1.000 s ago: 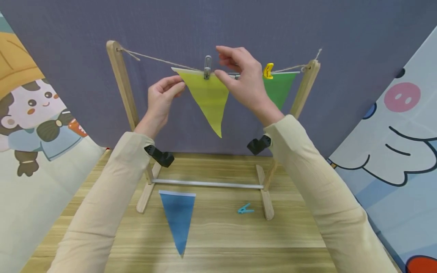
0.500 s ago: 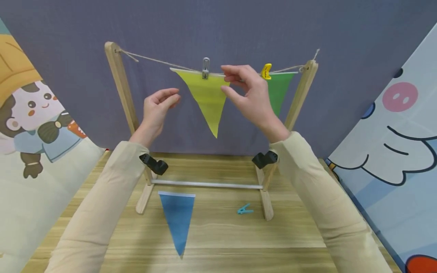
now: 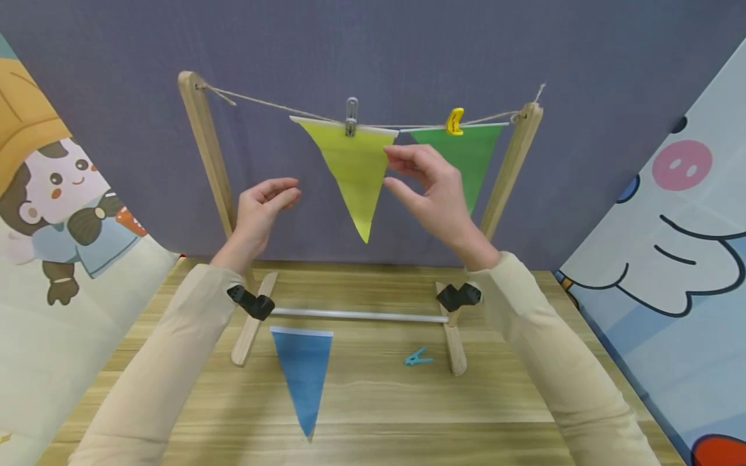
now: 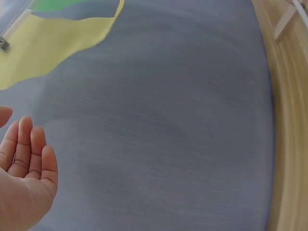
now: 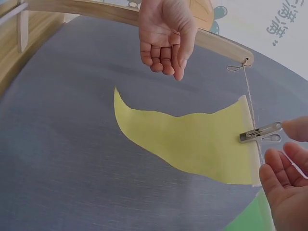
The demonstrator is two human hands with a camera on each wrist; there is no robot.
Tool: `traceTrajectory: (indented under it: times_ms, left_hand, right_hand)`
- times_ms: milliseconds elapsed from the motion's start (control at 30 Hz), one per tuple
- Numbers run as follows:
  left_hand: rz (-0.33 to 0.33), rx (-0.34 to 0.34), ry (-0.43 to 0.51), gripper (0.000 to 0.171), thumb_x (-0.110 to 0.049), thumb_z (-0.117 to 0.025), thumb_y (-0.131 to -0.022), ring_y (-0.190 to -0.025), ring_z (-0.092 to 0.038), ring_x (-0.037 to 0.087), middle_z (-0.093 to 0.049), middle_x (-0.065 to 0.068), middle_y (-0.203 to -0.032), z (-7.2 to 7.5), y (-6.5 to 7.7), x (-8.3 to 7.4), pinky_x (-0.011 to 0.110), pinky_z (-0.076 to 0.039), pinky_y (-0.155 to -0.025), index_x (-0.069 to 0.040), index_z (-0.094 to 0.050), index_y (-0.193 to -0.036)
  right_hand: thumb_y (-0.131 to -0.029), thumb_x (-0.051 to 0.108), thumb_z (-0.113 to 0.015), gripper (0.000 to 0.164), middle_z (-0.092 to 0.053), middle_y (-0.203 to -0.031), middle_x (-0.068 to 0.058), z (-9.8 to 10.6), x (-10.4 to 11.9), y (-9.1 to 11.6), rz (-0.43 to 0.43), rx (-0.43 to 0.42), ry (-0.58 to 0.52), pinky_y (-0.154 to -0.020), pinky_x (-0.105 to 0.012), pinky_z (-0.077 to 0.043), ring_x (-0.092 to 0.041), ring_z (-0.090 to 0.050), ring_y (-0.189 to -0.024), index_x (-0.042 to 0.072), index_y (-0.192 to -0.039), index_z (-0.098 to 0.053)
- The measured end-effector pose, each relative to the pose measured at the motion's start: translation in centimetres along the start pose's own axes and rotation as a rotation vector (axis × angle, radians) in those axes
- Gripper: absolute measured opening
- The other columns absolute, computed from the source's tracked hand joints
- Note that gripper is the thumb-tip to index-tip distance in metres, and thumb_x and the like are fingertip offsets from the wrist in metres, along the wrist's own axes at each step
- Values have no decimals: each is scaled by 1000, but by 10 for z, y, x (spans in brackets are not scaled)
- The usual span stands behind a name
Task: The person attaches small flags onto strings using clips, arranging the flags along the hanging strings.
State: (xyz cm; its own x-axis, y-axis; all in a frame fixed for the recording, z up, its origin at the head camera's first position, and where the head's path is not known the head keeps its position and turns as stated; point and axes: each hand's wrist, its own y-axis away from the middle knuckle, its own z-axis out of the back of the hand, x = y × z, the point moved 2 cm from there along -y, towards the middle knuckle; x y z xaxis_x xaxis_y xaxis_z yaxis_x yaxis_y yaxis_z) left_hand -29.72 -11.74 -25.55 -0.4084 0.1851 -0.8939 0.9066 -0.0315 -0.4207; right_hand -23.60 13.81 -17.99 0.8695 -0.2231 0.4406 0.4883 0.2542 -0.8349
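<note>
A yellow pennant (image 3: 352,162) hangs from the twine (image 3: 402,125), held at its white top edge by a grey clothespin (image 3: 351,118). To its right a green pennant (image 3: 474,155) hangs under a yellow clip (image 3: 454,122). My left hand (image 3: 259,210) is in the air left of the yellow pennant, fingers loosely bent and nothing in them. My right hand (image 3: 434,188) overlaps the green pennant in the head view, thumb and fingers apart and holding nothing. On the table lie a blue pennant (image 3: 303,372) and a light-blue clothespin (image 3: 418,357).
The twine is tied between two wooden posts (image 3: 205,145), which stand on wooden feet joined by a white rod (image 3: 358,315). A grey-blue panel (image 3: 326,39) rises behind the wooden table (image 3: 408,408). Cartoon-printed panels flank it left and right.
Both hands have come down from the twine, the left moving away from the yellow pennant's left corner. The right hand has left the area beside the grey clothespin. The pennants stay hanging.
</note>
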Motion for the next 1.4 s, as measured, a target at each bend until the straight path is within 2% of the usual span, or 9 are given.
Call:
traceTrajectory:
  times_ms: [167, 333, 467, 733, 967, 1267, 1400]
  left_hand:
    - [28, 5, -34, 12, -6, -65, -88, -77, -62, 8, -68, -8, -80, 6, 10, 10, 21, -49, -74, -16, -69, -90]
    - [38, 19, -53, 17, -6, -65, -88, -76, -62, 7, -67, -9, -80, 12, 20, 20, 20, -49, -74, -21, -70, -87]
    - [55, 23, -94, 19, -7, -65, -88, -76, -62, 5, -67, -11, -80, 18, 27, 28, 18, -49, -73, -25, -69, -86]
    - [96, 31, -144, 12, -12, -66, -89, -81, -62, 8, -67, -10, -83, 28, 41, 42, 17, -48, -77, -23, -69, -90]
    - [111, 48, -132, 12, -12, -65, -89, -77, -61, 6, -67, -9, -83, 34, 51, 51, 19, -49, -74, -23, -70, -89]
    - [162, 69, -110, 10, -13, -65, -89, -80, -62, 8, -67, -8, -86, 40, 64, 62, 18, -50, -75, -21, -70, -91]
    - [166, 62, -110, 10, -12, -66, -89, -80, -62, 8, -68, -9, -84, 44, 69, 68, 19, -50, -77, -20, -70, -90]
  right_hand:
    - [-79, -14, -65, 34, -56, -106, -29, 1, -4, 11, 0, 14, -8, -88, -35, -49, -28, -58, -98, -16, -112, -57]
    - [-79, -15, -65, 34, -56, -107, -28, 2, -6, 20, -25, 22, -15, -90, -33, -48, -20, -57, -98, -16, -112, -56]
    - [-79, -15, -65, 34, -57, -108, -27, 2, -8, 28, -47, 23, -21, -89, -32, -48, -20, -58, -98, -16, -112, -57]
    - [-80, -14, -64, 33, -58, -109, -26, 3, -13, 48, -79, 37, -7, -89, -35, -48, -23, -58, -99, -14, -113, -57]
    - [-78, -16, -65, 35, -57, -109, -26, 2, -15, 64, -99, 48, -6, -88, -34, -49, -26, -58, -99, -15, -112, -57]
    - [-77, -17, -66, 35, -58, -109, -24, 0, -22, 87, -148, 60, -14, -88, -31, -49, -19, -58, -98, -15, -111, -57]
    - [-77, -17, -65, 35, -58, -109, -24, 1, -24, 97, -164, 53, -13, -89, -29, -49, -23, -59, -98, -15, -111, -58]
